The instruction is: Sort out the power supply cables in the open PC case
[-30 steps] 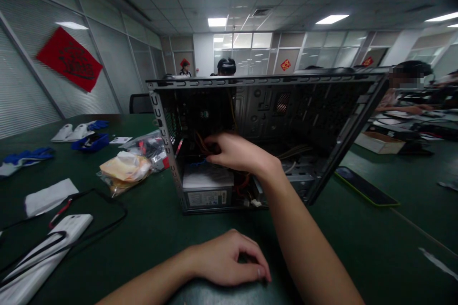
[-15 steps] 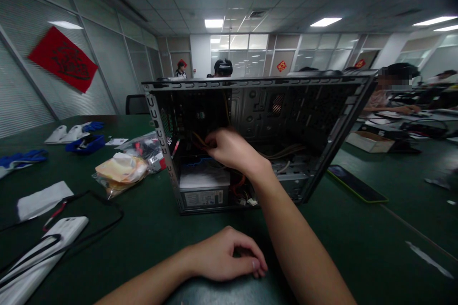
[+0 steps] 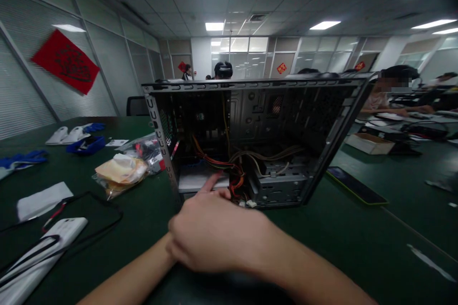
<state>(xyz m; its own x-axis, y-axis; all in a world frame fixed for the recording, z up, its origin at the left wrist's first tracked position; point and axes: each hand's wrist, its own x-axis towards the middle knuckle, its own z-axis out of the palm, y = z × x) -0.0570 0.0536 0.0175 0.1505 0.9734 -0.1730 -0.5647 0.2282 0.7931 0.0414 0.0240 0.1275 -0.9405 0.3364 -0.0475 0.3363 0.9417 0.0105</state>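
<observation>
- Main thing here is a computer case (image 3: pixel 250 85), sitting mid-desk right in front of the person. Long axis runs left to right, and the open side faces the wearer.
- Right hand (image 3: pixel 218 233) is in front of the case's lower left: index finger out, pointing up and inward, other fingers folded in. Can't tell if anything's in that grip.
- Fingertip overlaps the pale top of the boxy power supply (image 3: pixel 196 180), near the cables. Can't tell if it's actually touching.
- Left hand is hidden behind the right one; just its forearm (image 3: pixel 132 271) shows, so no clue how its fingers are set.
- Case is dark sheet metal: slotted rails along the top and left edges, a perforated vent patch (image 3: pixel 276 106), stamped back panel. Right edge slants up and outward.
- Orange and red wires (image 3: pixel 238 181) bunch between the power supply and a grey metal bracket (image 3: pixel 282 190).
- Decent room inside above those two, framed by the rails. On the green desk (image 3: pixel 332 257), plastic bags (image 3: pixel 121 171) sit close by the left edge and a flat green-edged slab (image 3: pixel 358 186) is just off the right.
</observation>
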